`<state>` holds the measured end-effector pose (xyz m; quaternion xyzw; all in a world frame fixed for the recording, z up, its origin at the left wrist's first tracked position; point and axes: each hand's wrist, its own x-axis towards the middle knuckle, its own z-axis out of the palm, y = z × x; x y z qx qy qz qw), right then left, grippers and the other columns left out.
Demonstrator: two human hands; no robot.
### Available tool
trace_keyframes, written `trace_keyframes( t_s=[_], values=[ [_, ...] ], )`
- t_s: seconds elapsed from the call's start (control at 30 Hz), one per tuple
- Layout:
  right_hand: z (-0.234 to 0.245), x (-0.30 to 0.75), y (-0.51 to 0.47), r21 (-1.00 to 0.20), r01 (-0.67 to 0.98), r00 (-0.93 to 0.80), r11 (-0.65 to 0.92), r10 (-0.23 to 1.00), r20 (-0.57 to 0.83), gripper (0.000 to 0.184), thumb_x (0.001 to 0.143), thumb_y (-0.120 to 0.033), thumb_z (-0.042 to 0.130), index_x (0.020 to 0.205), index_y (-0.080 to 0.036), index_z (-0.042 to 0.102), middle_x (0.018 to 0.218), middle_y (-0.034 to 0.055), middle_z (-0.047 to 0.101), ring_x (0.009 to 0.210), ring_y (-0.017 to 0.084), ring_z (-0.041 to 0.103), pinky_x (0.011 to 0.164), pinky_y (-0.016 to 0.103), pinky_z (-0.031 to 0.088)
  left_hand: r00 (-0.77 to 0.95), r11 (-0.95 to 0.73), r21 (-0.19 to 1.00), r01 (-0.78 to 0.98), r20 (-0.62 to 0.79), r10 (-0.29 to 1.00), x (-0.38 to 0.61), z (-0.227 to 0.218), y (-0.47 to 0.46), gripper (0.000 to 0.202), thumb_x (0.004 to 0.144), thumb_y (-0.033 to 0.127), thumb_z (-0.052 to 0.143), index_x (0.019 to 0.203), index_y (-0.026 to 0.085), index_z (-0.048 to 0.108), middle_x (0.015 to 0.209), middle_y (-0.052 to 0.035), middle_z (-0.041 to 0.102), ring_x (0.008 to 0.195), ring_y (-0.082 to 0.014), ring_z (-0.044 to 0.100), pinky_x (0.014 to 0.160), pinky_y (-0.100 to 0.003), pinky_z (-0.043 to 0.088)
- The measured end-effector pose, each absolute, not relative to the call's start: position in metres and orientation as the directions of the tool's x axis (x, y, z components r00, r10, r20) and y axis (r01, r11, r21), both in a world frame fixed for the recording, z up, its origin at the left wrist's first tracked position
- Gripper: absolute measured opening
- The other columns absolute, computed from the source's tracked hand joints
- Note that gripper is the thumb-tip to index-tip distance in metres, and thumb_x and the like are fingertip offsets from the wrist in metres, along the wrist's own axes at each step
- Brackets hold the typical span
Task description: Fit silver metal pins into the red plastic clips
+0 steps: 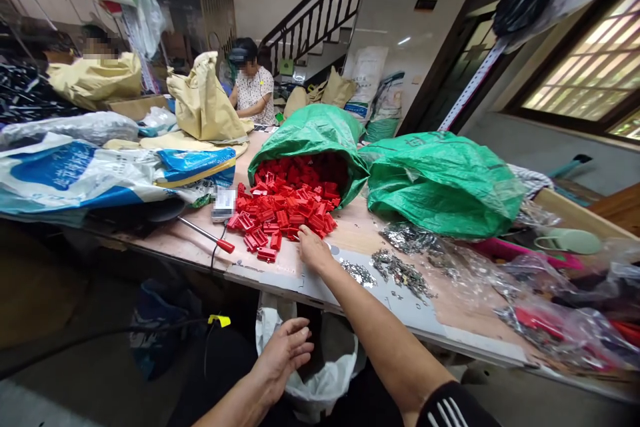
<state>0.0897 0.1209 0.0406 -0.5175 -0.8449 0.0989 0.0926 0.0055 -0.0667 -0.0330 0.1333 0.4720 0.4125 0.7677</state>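
2 bare hands are out: the left hand (286, 350), fingers spread and slightly curled, is over an open white bag (327, 377) below the surface (287, 271); the right hand (313, 250) reaches the near edge of a pile of red parts (280, 213), its grip impossible to tell. Beside it lie small metal pieces (400, 270). The red parts spill from 1 green bag (315, 127); another green bag (440, 180) slumps to the right. Beyond stand a beige sack (205, 103), a person in a dotted shirt (257, 90) and a staircase (315, 20). A barred window (590, 73) lights the right wall.
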Motion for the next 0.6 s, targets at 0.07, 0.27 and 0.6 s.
trace_keyframes(
  t_s=[0.07, 0.27, 0.6],
  values=[
    [0.046, 0.096, 0.112, -0.282, 0.835, -0.476, 0.473, 0.877, 0.063, 0.037, 0.085, -0.011, 0.047, 0.121, -0.014, 0.056, 0.141, 0.0122, 0.043, 0.122, 0.023, 0.049, 0.1, 0.032, 0.041, 0.24, 0.601, 0.565, -0.566, -0.584, 0.775, 0.004, -0.028, -0.065, 0.04, 0.076, 0.031, 0.069, 0.11, 0.015, 0.058, 0.102, -0.0109, 0.065, 0.076, -0.0145, 0.065, 0.073, -0.026, 0.049],
    [0.071, 0.14, 0.04, -0.54, 0.562, -0.657, 0.626, 0.735, 0.168, 0.037, 0.087, -0.016, 0.052, 0.123, -0.016, 0.057, 0.134, 0.0107, 0.052, 0.124, 0.019, 0.048, 0.105, 0.03, 0.037, 0.361, 0.561, 0.364, -0.743, -0.488, 0.795, -0.005, -0.006, -0.056, 0.045, 0.083, 0.051, 0.056, 0.103, 0.011, 0.06, 0.08, -0.009, 0.069, 0.062, -0.0145, 0.067, 0.054, -0.021, 0.051],
    [0.078, 0.199, -0.047, -0.763, 0.384, -0.727, 0.52, 0.679, 0.097, 0.029, 0.084, -0.01, 0.052, 0.108, -0.021, 0.065, 0.124, 0.0052, 0.059, 0.111, 0.016, 0.057, 0.095, 0.026, 0.042, 0.697, 0.804, 0.181, -0.566, -0.417, 0.584, 0.013, 0.0, -0.071, 0.025, 0.085, 0.034, 0.06, 0.095, 0.011, 0.062, 0.076, -0.0106, 0.07, 0.057, -0.015, 0.068, 0.048, -0.016, 0.05]
  ],
)
